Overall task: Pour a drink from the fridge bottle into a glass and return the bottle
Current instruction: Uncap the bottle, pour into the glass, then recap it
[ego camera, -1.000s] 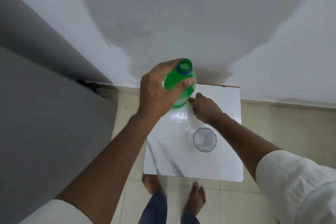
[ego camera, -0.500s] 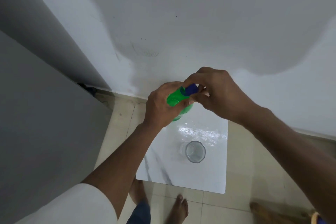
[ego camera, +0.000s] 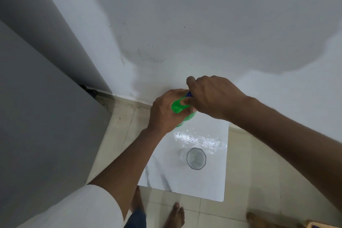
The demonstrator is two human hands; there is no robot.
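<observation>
A green plastic bottle (ego camera: 177, 107) stands at the far left corner of a small white marble-look table (ego camera: 212, 187). My left hand (ego camera: 164, 111) is wrapped around its upper body. My right hand (ego camera: 212, 96) covers the bottle's top, fingers closed on the blue cap (ego camera: 189, 94), of which only an edge shows. A clear faceted glass (ego camera: 196, 158) stands upright near the table's middle, nearer to me than the bottle and apart from both hands. I cannot tell how much liquid it holds.
A grey fridge side (ego camera: 42, 116) fills the left. A white wall (ego camera: 185, 24) rises just behind the table. Beige floor tiles (ego camera: 120, 135) surround it. My bare feet (ego camera: 175, 214) stand at the table's near edge. A wet sheen (ego camera: 199, 138) lies behind the glass.
My right hand picked the blue cap up from the table, brought it onto the bottle's mouth, and now closes further over it. The left hand has kept hold of the bottle.
</observation>
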